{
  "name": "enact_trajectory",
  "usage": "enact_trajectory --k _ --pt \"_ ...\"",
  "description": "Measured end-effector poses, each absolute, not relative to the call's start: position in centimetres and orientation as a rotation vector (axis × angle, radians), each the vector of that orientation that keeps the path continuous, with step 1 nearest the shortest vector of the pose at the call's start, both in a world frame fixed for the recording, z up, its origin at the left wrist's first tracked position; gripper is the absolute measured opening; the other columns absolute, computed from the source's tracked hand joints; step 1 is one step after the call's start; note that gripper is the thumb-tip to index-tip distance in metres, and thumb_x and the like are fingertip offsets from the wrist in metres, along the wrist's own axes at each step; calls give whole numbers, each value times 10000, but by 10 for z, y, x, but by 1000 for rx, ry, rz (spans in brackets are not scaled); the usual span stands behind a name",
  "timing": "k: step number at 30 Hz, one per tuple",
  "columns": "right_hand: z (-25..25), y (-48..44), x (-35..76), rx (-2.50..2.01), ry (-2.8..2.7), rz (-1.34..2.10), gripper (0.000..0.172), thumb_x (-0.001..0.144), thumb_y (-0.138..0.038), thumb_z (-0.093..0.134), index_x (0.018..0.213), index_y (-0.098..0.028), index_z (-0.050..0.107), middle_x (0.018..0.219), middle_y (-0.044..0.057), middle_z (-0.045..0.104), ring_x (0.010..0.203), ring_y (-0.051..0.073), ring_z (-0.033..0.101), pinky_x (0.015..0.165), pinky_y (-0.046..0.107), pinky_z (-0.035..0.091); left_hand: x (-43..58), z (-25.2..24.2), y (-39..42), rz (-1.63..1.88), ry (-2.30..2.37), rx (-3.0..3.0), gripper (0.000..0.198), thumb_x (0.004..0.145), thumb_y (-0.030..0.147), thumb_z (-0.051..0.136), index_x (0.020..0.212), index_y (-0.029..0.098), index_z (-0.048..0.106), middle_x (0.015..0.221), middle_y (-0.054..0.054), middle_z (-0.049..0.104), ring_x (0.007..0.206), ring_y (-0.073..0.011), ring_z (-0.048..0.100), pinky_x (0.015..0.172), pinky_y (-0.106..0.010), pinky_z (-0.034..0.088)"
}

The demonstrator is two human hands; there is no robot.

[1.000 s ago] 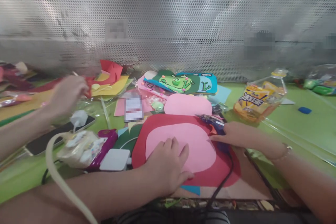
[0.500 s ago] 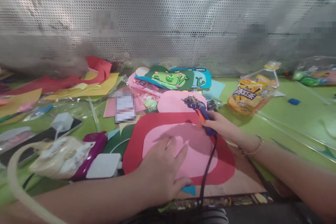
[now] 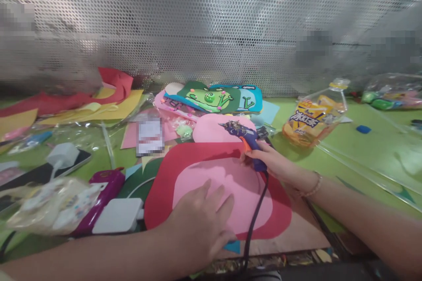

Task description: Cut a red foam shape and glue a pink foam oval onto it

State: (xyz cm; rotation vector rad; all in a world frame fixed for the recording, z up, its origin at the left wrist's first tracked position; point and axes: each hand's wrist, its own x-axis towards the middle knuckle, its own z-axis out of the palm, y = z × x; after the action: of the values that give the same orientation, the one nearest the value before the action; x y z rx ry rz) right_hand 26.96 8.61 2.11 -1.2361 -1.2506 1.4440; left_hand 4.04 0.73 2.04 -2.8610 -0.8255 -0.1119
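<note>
Nearest, the left hand [image 3: 201,224] is laid flat, fingers spread wide, on the pink piece [image 3: 227,184], which is already set in the middle of the red sheet [image 3: 161,189]. At the sheet's far right edge the glue gun [image 3: 245,136] is gripped in the closed fingers of the right hand [image 3: 267,162]. No glue line can be made out. Beyond the sheet a frog cutout [image 3: 204,96] is seen.

Centre frame, a pale pink sheet [image 3: 224,189] lies on a red sheet [image 3: 163,184]. The glue gun [image 3: 245,134] is dark purple with an orange trigger, and its cord [image 3: 252,224] is black. The table [image 3: 362,153] is lime green. Across the top, a silver screen [image 3: 211,22] carries a regular pattern of small round holes. Upper centre is a light green frog [image 3: 207,96] on dark green. At right is a yellow-orange bottle [image 3: 313,118], and lower left a magenta case [image 3: 105,184].
</note>
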Motion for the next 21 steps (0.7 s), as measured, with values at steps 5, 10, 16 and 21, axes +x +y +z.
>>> enact_trajectory --k 5,10,16,21 --pt "26 83 269 -1304 -1351 1355 143 646 -287 635 710 -181 562 721 32 671 709 166 634 707 291 508 39 22 5 -163 -766 -2821 476 941 429 284 1268 161 504 1204 -114 590 1160 -261 474 1018 -409 311" --pt "38 74 269 -1526 -1635 1068 168 684 -323 585 792 -195 572 838 39 634 759 177 590 570 241 480 39 25 6 -107 -747 -2858 528 949 452 249 1327 132 431 1348 -150 467 1221 -285 428 984 -403 352" --pt "42 71 269 -1573 -1763 1003 219 712 -369 546 833 -186 559 814 37 572 724 165 556 560 239 472 39 20 6 -123 -843 -2854 545 943 463 264 1339 115 402 1396 -157 403 1241 -334 400 943 -437 407" --pt "45 69 266 -1650 -1887 875 179 737 -354 500 809 -194 534 750 25 548 683 160 541 565 245 456 37 20 10 -169 -743 -2896 528 940 445 285 1319 109 434 1399 -152 403 1265 -331 371 1022 -454 325"
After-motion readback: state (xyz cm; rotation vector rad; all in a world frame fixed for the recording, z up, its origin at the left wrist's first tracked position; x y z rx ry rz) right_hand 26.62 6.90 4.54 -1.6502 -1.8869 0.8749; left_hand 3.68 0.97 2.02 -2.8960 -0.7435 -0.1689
